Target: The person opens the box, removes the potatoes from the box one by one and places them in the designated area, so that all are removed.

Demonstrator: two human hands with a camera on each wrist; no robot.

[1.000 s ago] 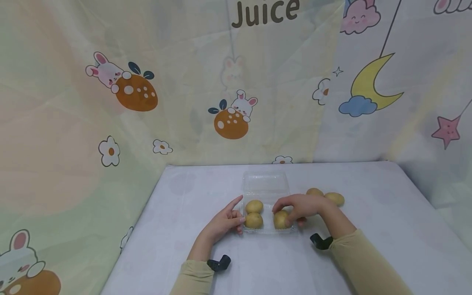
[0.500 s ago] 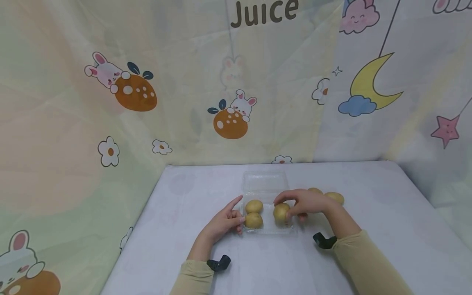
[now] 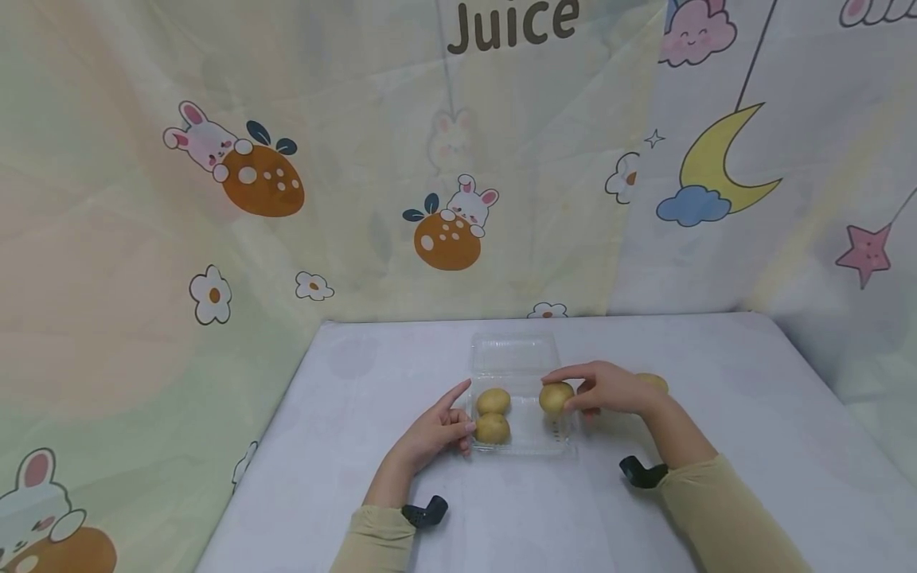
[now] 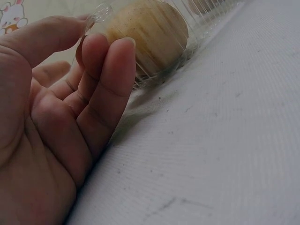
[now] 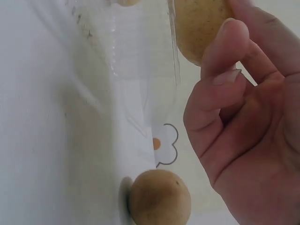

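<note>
A: Base?
B: White table (image 3: 372, 382), clear container (image 3: 526, 422) on it, lid open.
A: Hands?
B: Left hand (image 3: 435, 430) at container's left edge, index straight, others bent; can't tell if gripping. Right hand (image 3: 609, 388) partly closed, pinching a potato (image 3: 556, 398) over container's right side.
A: Others?
B: Two potatoes (image 3: 493, 401) inside, left half; another potato (image 3: 653, 382) on the table.

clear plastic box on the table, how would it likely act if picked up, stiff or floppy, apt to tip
The clear plastic box looks thin-walled, so it would probably flex if squeezed. Its lid, folded open behind, might flop about. With two potatoes along its left side, it could tip that way.
</note>
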